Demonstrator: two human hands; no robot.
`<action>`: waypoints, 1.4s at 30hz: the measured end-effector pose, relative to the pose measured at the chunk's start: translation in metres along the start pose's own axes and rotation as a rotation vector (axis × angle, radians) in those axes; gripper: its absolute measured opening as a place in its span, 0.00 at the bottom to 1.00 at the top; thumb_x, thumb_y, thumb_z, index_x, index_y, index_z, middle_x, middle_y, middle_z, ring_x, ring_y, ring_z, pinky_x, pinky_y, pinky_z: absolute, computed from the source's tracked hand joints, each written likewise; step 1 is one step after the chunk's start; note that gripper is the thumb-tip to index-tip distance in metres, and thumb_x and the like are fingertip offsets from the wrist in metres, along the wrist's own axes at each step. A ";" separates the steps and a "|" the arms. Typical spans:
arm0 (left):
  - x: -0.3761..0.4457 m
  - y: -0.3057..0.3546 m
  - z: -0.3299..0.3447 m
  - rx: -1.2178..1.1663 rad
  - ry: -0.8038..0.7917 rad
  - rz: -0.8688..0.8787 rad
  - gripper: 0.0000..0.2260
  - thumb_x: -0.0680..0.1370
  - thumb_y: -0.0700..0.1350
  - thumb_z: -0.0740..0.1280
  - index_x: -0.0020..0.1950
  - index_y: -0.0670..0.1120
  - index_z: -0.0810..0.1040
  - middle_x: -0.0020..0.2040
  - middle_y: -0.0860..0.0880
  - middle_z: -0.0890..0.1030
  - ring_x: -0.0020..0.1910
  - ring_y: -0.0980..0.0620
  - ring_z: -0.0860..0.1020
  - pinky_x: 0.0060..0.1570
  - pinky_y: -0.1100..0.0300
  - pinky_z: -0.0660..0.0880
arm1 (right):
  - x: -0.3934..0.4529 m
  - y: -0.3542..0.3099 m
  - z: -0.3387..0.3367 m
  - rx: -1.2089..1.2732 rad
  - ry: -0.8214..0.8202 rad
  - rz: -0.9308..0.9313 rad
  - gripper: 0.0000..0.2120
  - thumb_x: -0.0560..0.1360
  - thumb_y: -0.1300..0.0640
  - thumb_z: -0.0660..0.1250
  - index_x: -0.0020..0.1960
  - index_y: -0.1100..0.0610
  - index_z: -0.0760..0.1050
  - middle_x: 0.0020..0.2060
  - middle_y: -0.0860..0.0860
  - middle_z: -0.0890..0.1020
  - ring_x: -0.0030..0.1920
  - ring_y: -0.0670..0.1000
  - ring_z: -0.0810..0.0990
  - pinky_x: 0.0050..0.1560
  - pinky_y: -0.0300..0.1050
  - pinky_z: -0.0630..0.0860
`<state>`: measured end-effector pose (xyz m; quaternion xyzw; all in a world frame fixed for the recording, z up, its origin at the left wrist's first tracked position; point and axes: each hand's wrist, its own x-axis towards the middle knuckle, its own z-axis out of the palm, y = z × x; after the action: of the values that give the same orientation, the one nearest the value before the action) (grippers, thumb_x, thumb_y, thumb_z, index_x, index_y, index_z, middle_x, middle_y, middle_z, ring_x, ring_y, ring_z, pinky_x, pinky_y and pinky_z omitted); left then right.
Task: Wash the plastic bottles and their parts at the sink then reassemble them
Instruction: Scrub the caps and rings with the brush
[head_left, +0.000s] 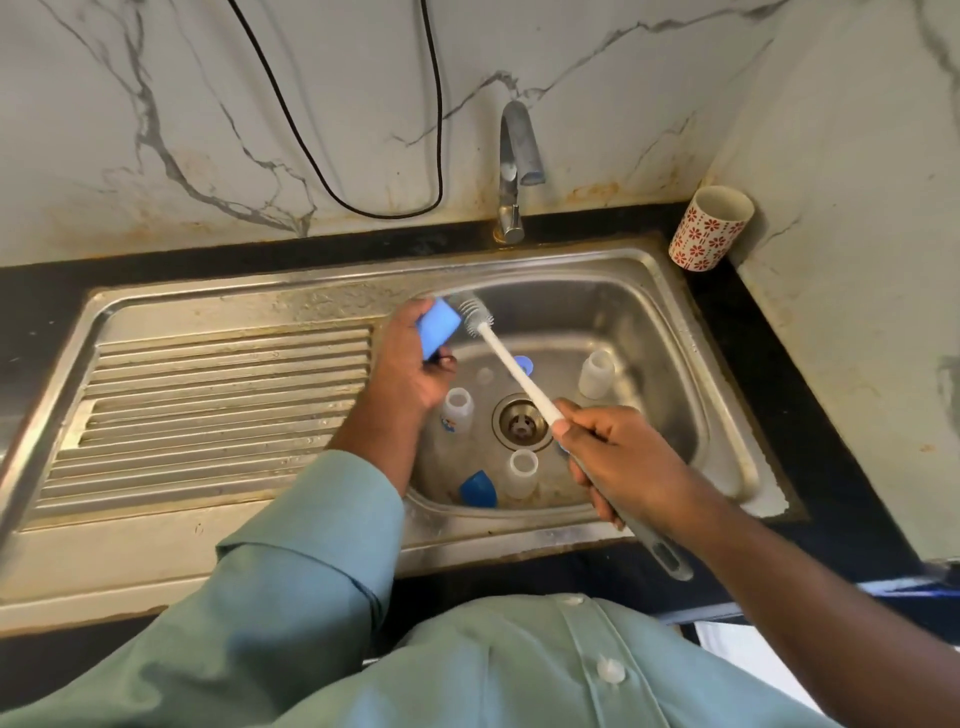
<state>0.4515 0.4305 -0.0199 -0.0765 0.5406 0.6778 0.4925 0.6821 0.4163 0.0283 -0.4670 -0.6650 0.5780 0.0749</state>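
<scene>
Left hand (410, 364) grips blue cap (439, 328) at frame centre; my right hand (615, 457) clasps brush (511, 364), bristles touching cap above sink (675, 312) basin.

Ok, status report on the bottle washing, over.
Left hand grips blue part. Right hand grips brush, bristles at it. Three bottles wait in sink.

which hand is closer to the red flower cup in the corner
Right. The right hand grips the brush handle over the basin, below and left of the cup. The left hand, holding a blue part, is farther left.
</scene>
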 end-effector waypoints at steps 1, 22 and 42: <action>0.004 0.004 -0.004 0.031 0.040 0.014 0.08 0.75 0.47 0.70 0.50 0.46 0.75 0.43 0.47 0.74 0.29 0.55 0.67 0.25 0.65 0.65 | -0.001 0.002 -0.002 -0.036 -0.029 -0.003 0.07 0.82 0.51 0.60 0.51 0.49 0.77 0.30 0.52 0.75 0.23 0.49 0.71 0.23 0.41 0.70; 0.009 0.013 0.004 0.014 0.040 0.086 0.14 0.74 0.48 0.74 0.54 0.46 0.75 0.48 0.44 0.77 0.27 0.55 0.71 0.25 0.65 0.69 | 0.011 0.001 -0.006 -0.002 0.011 -0.045 0.07 0.81 0.51 0.62 0.49 0.48 0.79 0.27 0.49 0.73 0.21 0.46 0.69 0.23 0.41 0.69; -0.005 -0.018 0.012 0.150 -0.025 0.068 0.19 0.79 0.54 0.69 0.62 0.42 0.77 0.49 0.41 0.82 0.39 0.50 0.81 0.36 0.57 0.80 | 0.000 0.003 0.005 0.095 0.074 0.002 0.10 0.81 0.51 0.61 0.55 0.52 0.79 0.29 0.52 0.73 0.22 0.50 0.70 0.23 0.44 0.70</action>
<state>0.4726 0.4359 -0.0231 -0.0124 0.5860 0.6526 0.4802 0.6798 0.4125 0.0241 -0.4847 -0.6331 0.5913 0.1210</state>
